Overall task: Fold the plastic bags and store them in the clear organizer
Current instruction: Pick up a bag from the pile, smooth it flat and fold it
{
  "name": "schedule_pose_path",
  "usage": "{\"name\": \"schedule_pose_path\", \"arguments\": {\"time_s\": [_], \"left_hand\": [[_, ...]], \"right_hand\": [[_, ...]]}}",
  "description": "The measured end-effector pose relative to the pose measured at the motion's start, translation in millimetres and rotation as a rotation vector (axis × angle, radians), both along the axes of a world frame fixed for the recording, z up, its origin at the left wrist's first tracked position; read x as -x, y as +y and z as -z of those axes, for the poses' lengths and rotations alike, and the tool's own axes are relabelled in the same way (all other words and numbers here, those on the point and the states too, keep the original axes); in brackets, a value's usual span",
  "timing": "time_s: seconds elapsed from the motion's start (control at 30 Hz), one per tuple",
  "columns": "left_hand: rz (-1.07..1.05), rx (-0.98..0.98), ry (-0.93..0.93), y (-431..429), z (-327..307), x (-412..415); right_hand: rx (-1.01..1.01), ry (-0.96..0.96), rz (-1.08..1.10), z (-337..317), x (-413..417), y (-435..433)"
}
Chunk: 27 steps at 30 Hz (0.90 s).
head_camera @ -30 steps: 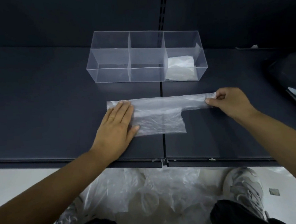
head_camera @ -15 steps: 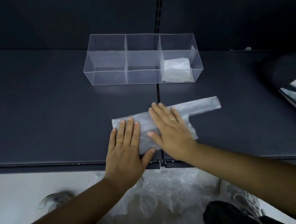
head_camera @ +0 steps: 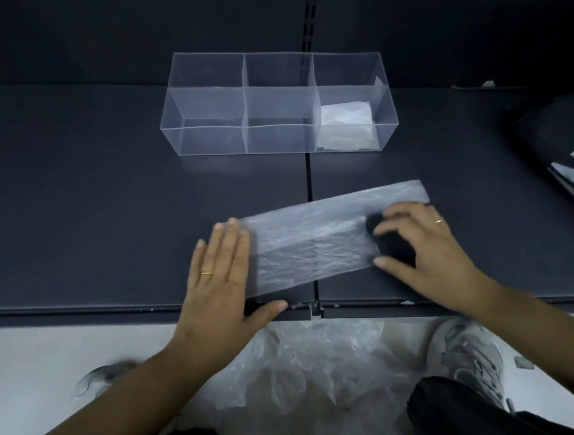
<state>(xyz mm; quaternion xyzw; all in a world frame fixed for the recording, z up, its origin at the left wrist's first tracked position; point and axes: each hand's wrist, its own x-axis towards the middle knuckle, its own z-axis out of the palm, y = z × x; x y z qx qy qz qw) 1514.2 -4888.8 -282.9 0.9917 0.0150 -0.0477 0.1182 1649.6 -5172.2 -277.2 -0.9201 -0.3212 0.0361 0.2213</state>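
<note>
While the left hand (head_camera: 214, 273) is pinning the plastic bag (head_camera: 314, 246) flat-fingered on the counter (head_camera: 108, 212), the right hand (head_camera: 427, 251) is arriving from mid-bag at its right end, fingers arched; I cannot tell whether it is pinching. Smoothing is probably giving way to folding.

1 grey sneaker (head_camera: 465, 357) stands on the pale floor (head_camera: 34, 364) below the dark shelf (head_camera: 73, 198); a black object (head_camera: 552, 144) lies far right.

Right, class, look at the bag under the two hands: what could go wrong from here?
1. The plastic bag lies askew on the table, its near corner near the front edge; folded so, it may come out crooked.
2. Only the left hand pins it flat; the right hand touches with fingertips, so the thin film could slide or spring open.
</note>
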Motion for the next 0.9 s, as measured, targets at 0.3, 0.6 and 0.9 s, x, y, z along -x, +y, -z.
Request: {"name": "schedule_pose_path", "arguments": {"time_s": [0.3, 0.6, 0.9], "left_hand": [[0.236, 0.100, -0.130, -35.1, 2.3, -10.9], [0.183, 0.229, -0.362, -29.9, -0.8, -27.1], [0.169, 0.294, -0.251, -27.8, -15.9, -27.2]], "right_hand": [[0.073, 0.146, -0.106, -7.5, 7.9, 19.9], [0.084, 0.327, -0.061, -47.8, -7.5, 20.9], [0.144, 0.045, -0.164, -32.1, 10.9, 58.6]]}}
